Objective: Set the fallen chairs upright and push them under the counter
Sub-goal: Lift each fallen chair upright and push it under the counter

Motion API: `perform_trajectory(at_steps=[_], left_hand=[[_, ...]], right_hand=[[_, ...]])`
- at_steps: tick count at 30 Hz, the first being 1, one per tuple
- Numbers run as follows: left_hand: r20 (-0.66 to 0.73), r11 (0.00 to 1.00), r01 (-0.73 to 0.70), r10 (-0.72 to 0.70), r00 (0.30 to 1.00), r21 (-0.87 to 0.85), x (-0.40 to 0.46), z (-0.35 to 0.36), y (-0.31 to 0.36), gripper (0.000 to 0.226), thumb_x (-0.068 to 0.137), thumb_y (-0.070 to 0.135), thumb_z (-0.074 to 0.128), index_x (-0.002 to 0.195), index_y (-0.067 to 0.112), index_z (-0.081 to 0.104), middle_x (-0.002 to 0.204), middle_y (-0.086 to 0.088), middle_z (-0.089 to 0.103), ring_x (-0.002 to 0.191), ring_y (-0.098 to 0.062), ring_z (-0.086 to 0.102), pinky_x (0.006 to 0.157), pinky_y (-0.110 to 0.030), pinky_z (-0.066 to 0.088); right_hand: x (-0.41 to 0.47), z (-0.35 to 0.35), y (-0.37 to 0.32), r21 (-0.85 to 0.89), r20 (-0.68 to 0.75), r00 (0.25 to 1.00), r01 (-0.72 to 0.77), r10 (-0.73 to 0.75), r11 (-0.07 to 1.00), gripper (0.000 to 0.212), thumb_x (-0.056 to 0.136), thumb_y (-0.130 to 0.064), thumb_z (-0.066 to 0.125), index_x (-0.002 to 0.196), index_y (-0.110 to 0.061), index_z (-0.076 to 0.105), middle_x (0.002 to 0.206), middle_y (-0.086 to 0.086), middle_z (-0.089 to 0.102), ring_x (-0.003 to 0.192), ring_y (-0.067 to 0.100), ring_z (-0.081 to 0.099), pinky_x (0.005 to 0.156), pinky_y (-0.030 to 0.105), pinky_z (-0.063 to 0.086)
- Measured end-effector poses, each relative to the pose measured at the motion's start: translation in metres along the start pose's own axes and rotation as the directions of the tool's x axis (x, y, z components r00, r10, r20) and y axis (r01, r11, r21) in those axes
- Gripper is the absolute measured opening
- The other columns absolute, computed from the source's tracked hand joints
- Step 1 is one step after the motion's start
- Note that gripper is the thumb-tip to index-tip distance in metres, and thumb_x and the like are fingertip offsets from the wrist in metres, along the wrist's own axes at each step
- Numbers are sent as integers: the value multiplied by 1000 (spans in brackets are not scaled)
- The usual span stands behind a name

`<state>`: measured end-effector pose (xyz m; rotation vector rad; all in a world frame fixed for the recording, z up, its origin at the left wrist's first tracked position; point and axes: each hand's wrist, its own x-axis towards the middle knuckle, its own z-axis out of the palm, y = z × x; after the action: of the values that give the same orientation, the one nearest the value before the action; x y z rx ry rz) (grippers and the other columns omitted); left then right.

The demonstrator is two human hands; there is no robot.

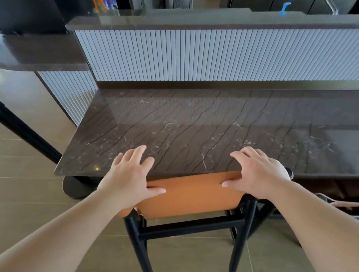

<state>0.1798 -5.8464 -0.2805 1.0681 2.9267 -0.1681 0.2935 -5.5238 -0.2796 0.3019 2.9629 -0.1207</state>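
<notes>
Orange leather shows nearest: the top of a chair point(192, 194) that stands upright on black legs, its seat already tucked beneath the bench point(197, 126). Only the curved backrest and the rear legs with their crossbar remain outside the bench edge. Both hands lie on that backrest with fingers straight and spread. The left hand point(129, 175) rests at the backrest's left end, thumb along the leather and fingertips reaching over the bench edge. The right hand point(256, 172) rests at the right end in the same way, thumb on the leather. Neither grips; they look to be pressing or just resting.

By my reading this chair is done or nearly so: upright and pushed in as far as the backrest seems to allow. At the right, low under the bench, dark legs and a tan strip point(335, 204) suggest another chair; I cannot tell whether it stands or lies. Any further chairs are out of view.

On the tiled floor point(14, 185) to the left, a black post on a round base point(75, 186) stands just beside the bench corner, with a black bar slanting off left; it could crowd a chair moved on that side. Beyond the marble top rises a ribbed white panel point(204, 58) under a higher ledge, with cabinets behind.
</notes>
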Motion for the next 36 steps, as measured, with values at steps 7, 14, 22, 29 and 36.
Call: perform_trajectory(at_steps=[7,14,22,29,36], left_hand=[[-39,989,-94,99,994,111,22,-17,-13,96,72,88,37,136,18,49,155,-14,30,142,-30,28,117,-55,22],[-9,956,-211,218,976,205,59,-34,-21,95,73,88,37,135,17,50,152,-15,36,139,-31,35,116,-53,24],[-11,963,-191,197,980,190,52,-21,-54,95,72,87,41,126,11,57,143,-16,44,130,-35,43,112,-56,32],[39,962,-203,199,979,180,46,-11,-81,96,72,86,42,126,9,59,141,-18,46,129,-35,46,112,-56,32],[54,973,-173,167,984,150,33,7,-108,104,70,89,33,130,8,57,140,-17,47,129,-35,46,113,-56,31]], right_hand=[[-2,12,-5,41,-19,997,-78,79,996,90,69,-87,45,141,-38,27,138,-10,39,130,17,37,90,40,46],[-12,25,-11,78,-69,985,-154,160,985,81,76,-81,46,141,-35,32,137,-9,41,128,17,40,89,39,47],[3,27,-42,53,-85,990,-112,116,992,73,78,-78,47,135,-34,34,130,-7,44,121,19,42,83,39,47],[4,29,-73,46,-97,991,-93,97,995,66,81,-72,50,132,-31,37,127,-5,46,117,20,45,80,37,48],[12,35,-107,10,-74,994,-77,78,997,63,85,-69,51,132,-27,41,128,-2,47,116,22,46,85,37,49]])
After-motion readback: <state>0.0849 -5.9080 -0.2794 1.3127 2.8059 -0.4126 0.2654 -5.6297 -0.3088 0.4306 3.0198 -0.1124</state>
